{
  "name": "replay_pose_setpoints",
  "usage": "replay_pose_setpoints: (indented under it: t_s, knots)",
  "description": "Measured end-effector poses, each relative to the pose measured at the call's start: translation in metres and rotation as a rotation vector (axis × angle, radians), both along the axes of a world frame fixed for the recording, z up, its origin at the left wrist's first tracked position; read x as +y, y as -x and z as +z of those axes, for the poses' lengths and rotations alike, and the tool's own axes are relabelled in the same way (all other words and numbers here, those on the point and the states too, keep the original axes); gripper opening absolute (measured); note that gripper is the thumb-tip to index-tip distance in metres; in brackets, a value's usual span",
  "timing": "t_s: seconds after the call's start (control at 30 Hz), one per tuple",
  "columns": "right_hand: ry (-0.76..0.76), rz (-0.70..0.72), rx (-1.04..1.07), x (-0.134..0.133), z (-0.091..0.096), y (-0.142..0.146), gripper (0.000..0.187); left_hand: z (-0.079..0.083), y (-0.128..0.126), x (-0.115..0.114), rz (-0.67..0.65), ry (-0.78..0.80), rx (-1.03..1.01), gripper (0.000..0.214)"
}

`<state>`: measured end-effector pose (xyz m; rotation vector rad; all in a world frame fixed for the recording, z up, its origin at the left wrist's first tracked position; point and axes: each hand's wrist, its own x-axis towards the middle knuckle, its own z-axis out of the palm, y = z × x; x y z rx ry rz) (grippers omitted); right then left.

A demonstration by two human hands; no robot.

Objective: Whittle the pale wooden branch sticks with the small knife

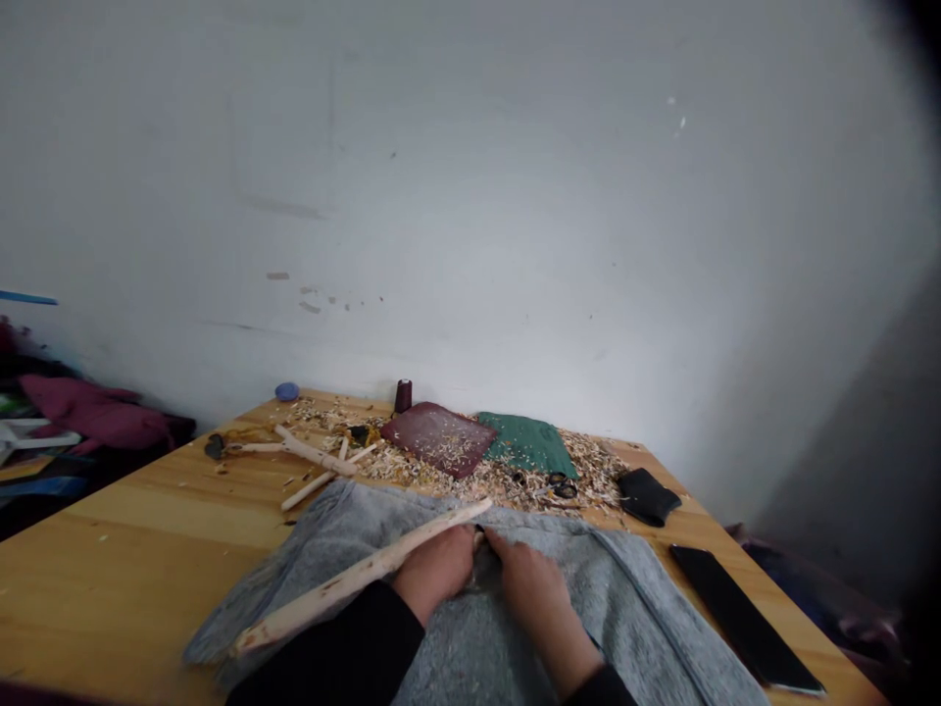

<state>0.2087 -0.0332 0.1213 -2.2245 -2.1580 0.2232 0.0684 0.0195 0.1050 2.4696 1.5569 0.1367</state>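
A long, peeled pale stick (360, 574) slants over the grey cloth (624, 588), along the far side of my left hand (439, 566). That hand is closed on the wood, though most of its fingers are hidden. Close beside it is my right hand (530, 585), its fingers curled and the index finger reaching toward the left hand. Between the two hands a small tan and dark bit shows, too small to name. What my right hand grips is hidden beneath it.
Wood shavings (595, 461) spread around a maroon cloth piece (441, 438) and a green one (525, 443). Peeled branches (316, 456) lie at left. A thread spool (403, 395) stands by the wall. A black pouch (648, 496) and a dark phone-like slab (742, 613) lie right.
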Motion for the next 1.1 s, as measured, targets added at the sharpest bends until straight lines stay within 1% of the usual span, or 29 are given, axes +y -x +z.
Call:
replay_pose_setpoints:
  t_s: [0.1, 0.2, 0.37, 0.5, 0.6, 0.7, 0.8, 0.93, 1.1]
  knots:
    - [-0.002, 0.018, 0.059, 0.000, -0.001, -0.022, 0.065, 0.002, 0.002, 0.005, 0.002, 0.031, 0.033, 0.036]
    - [-0.017, 0.032, 0.136, -0.005, -0.003, -0.033, 0.066, 0.004, 0.001, 0.007, -0.003, 0.042, 0.051, 0.037]
    - [-0.009, -0.008, 0.219, -0.017, -0.008, -0.031, 0.071, 0.012, 0.000, 0.004, -0.005, 0.046, 0.069, 0.042]
    - [-0.025, 0.012, 0.229, -0.016, -0.014, -0.028, 0.072, 0.017, -0.001, 0.003, -0.013, 0.058, 0.094, 0.040]
    - [-0.021, 0.010, 0.194, -0.012, -0.018, -0.029, 0.072, 0.017, -0.002, 0.004, -0.012, 0.064, 0.111, 0.037]
    - [-0.009, 0.004, 0.157, -0.010, -0.020, -0.027, 0.071, 0.014, -0.004, 0.007, -0.015, 0.068, 0.118, 0.035]
    - [0.015, 0.005, 0.111, -0.011, -0.017, -0.023, 0.072, 0.010, -0.006, 0.010, -0.023, 0.068, 0.123, 0.035]
    - [0.036, -0.014, 0.067, -0.014, -0.007, -0.013, 0.073, 0.008, -0.007, 0.013, -0.021, 0.063, 0.126, 0.035]
    - [0.052, -0.035, -0.024, -0.009, 0.005, 0.007, 0.066, 0.007, -0.008, 0.010, -0.043, 0.058, 0.061, 0.034]
